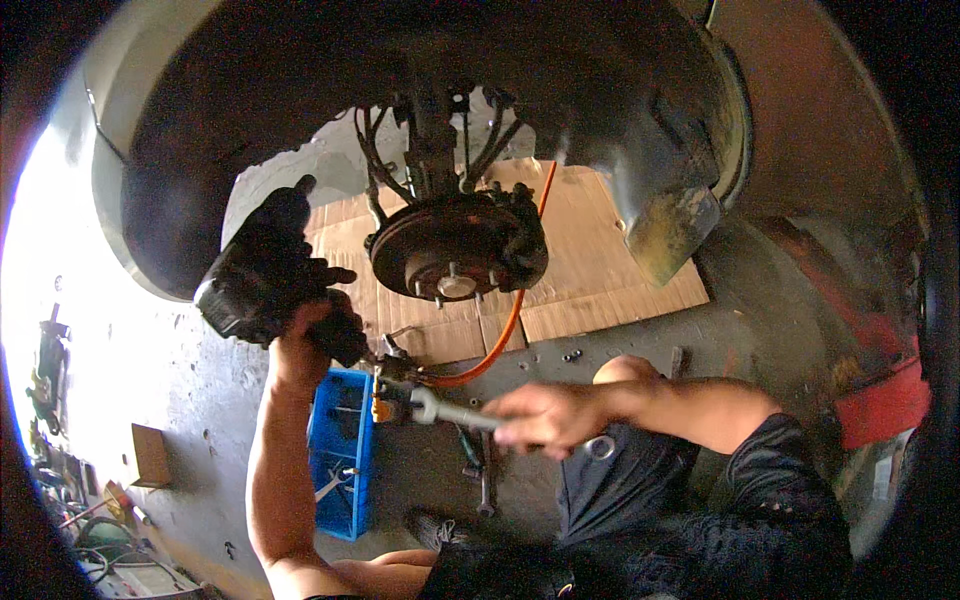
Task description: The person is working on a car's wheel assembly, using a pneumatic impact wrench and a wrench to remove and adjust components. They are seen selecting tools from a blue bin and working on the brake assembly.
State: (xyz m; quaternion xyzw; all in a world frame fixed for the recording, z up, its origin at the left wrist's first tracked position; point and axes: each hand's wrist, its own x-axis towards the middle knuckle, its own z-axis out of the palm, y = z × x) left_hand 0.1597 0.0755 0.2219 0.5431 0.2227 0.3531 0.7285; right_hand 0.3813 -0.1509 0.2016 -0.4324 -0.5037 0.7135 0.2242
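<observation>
My left hand grips a bulky black part at the left of the wheel well. Deep shadow hides its fingers, and the part's exact kind is unclear. In my right hand is a grey combination wrench, blurred, its open end pointing left and its ring end showing past the wrist side. Ahead of both hands hangs the bare wheel hub with a rusty brake disc, its studs exposed. A dark brake caliper sits on the disc's right side. Above it rises a suspension strut.
Flattened cardboard lies under the hub. An orange hose curves to a tool beside a blue parts tray holding wrenches. Further tools lie near my shoe. A cardboard box stands left; a red object stands right.
</observation>
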